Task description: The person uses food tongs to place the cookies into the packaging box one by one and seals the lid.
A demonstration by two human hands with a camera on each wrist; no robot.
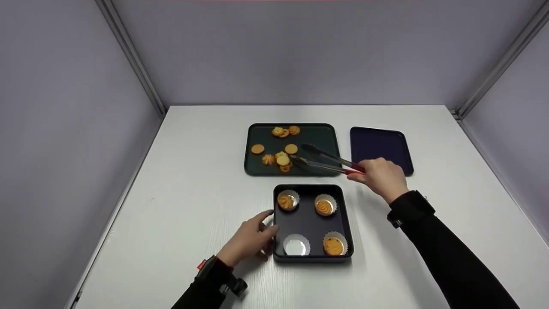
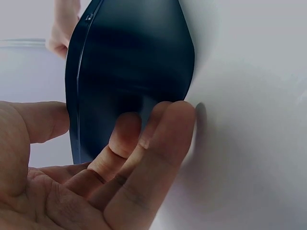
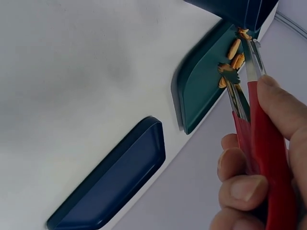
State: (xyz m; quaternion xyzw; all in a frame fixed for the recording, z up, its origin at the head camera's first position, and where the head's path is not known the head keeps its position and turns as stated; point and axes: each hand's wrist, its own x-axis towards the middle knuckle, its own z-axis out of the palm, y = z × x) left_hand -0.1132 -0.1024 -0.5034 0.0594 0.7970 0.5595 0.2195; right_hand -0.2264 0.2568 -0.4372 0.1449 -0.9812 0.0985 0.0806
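Observation:
My right hand (image 1: 384,178) grips the red handles of a pair of tongs (image 3: 273,158). The two metal arms are spread, their dark tips over the green tray (image 1: 315,167). One tip is close beside a cluster of cookies (image 1: 283,160). At the front, my left hand (image 1: 246,240) touches the left wall of a dark square baking pan (image 1: 306,223). In the left wrist view its thumb meets the pan's rim while the fingers rest against the outer wall. White paper cups stand in the pan's corners; three contain cookies, and the front left cup (image 1: 296,246) shows its bare bottom.
A smaller navy tray (image 1: 379,146) lies right of the green one, behind my right hand. More cookies (image 1: 286,131) sit along the green tray's back edge, and a round one (image 1: 257,149) at its left. Grey panels (image 1: 283,56) enclose the white table (image 1: 193,171).

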